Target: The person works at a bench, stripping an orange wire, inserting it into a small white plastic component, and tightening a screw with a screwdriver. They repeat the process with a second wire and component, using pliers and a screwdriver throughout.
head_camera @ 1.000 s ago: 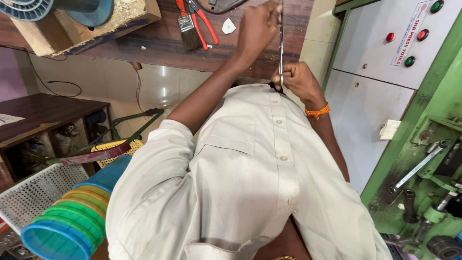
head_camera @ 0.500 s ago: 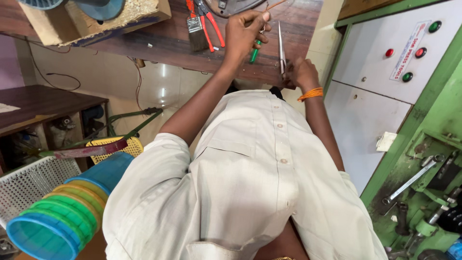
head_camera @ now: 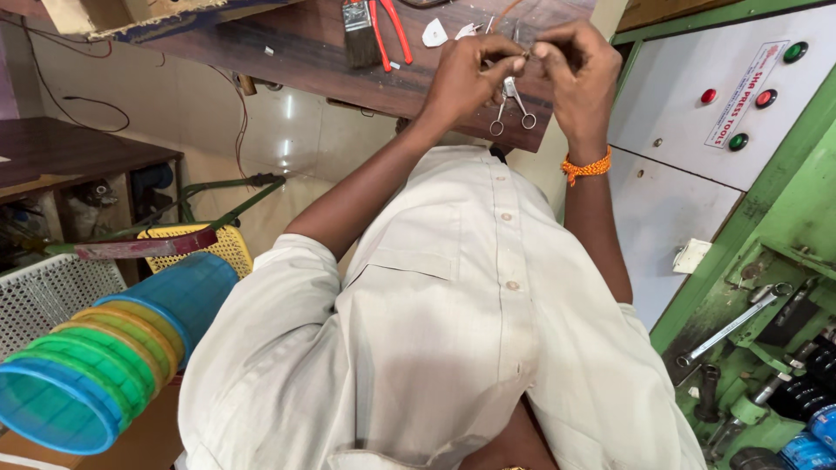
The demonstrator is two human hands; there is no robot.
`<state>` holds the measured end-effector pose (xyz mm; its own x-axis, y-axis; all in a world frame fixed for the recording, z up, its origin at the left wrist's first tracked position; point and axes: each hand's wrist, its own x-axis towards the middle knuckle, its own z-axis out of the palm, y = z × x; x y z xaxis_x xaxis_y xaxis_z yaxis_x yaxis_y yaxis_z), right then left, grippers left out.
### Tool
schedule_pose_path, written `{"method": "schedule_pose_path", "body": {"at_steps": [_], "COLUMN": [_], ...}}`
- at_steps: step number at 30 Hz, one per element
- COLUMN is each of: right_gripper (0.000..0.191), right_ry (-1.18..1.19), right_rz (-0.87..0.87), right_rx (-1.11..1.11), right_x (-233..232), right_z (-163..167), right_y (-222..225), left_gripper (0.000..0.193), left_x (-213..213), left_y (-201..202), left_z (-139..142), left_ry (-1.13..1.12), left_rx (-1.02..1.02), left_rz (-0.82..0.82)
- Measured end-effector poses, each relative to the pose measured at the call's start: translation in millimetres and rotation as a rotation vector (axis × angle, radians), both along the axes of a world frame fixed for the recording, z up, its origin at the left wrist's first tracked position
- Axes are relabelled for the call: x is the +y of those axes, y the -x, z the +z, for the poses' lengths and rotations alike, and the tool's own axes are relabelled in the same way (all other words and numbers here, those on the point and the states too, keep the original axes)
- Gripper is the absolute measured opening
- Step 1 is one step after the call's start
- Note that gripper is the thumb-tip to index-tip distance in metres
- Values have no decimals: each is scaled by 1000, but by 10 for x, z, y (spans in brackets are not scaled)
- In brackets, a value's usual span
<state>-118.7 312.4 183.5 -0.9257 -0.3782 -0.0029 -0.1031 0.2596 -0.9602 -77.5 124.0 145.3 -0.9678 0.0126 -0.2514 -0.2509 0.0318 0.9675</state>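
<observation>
My left hand and my right hand meet fingertip to fingertip over the brown wooden table. Between them hang small steel scissors, ring handles pointing toward me and the blade end hidden under my fingers. Both hands pinch at that blade end. Whether something small is held there too, I cannot tell. A thin copper wire runs away from my fingers across the table. An orange thread band circles my right wrist. My pale shirt fills the lower middle of the view.
On the table lie a paint brush, red-handled pliers and a white flat piece. A grey control panel with red and green buttons stands right, above a green machine holding spanners. Stacked coloured plastic tubs and baskets sit left.
My hands have come together over the scissors. Earlier my left hand reached further up the table by the pliers, and my right hand held the steel tool upright near the table edge.
</observation>
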Motion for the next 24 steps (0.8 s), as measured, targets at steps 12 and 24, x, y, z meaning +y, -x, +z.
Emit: {"method": "schedule_pose_path", "body": {"at_steps": [12, 24], "right_gripper": [28, 26], "right_ry": [534, 693], "right_rz": [-255, -190], "right_rx": [-159, -281], "right_x": [82, -128], "right_z": [-274, -488], "right_y": [-167, -187], "left_gripper": [31, 28], "left_x": [66, 196], "left_y": [-62, -102], "left_z": [-74, -126], "left_ry": [-817, -800], "left_rx": [-61, -145], "left_rz": [231, 307]}}
